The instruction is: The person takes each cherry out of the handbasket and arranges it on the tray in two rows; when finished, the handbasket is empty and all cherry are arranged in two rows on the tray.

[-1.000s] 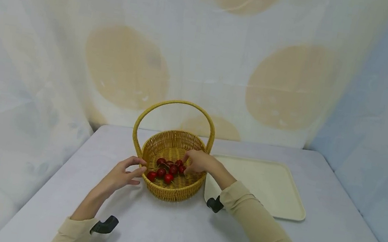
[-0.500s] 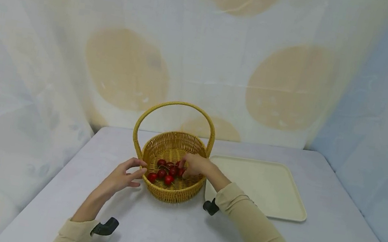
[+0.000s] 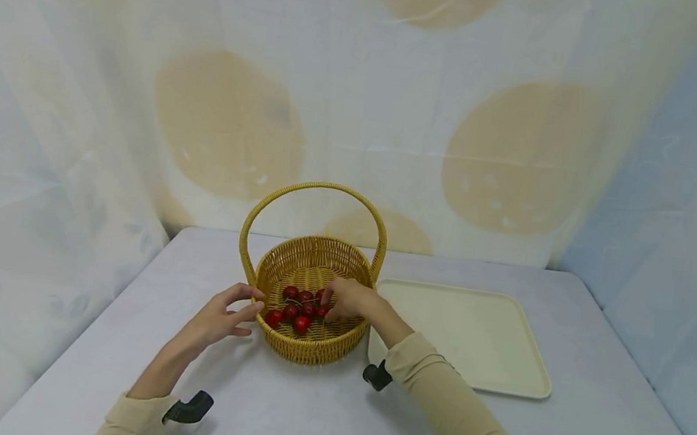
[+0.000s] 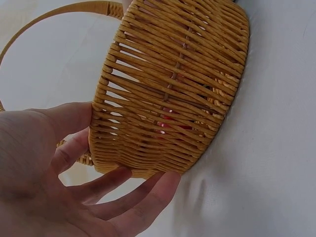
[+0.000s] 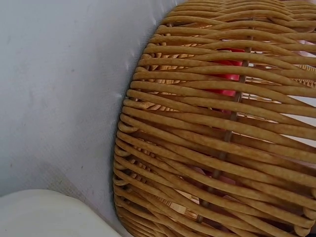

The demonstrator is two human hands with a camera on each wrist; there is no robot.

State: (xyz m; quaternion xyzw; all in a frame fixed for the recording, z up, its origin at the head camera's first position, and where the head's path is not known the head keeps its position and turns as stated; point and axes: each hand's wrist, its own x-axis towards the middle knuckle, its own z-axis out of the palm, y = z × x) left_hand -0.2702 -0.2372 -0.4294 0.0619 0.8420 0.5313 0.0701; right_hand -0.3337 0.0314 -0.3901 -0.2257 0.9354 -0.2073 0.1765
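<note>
Left hand (image 3: 222,314) clamped on basket (image 3: 303,349), my right hand (image 3: 350,299) among cherries (image 3: 301,325).
Head view alone clearly shows the latter two; right grip, I cannot tell.

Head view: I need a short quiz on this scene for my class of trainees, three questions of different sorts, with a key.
1. What colour are the cherries? A) green B) red C) white
2. True or false: the right grip is at the cherries.
3. Fill in the gap: seen from the head, the tray lies to the ... of the basket.

Key: 1. B; 2. true; 3. right.
</note>
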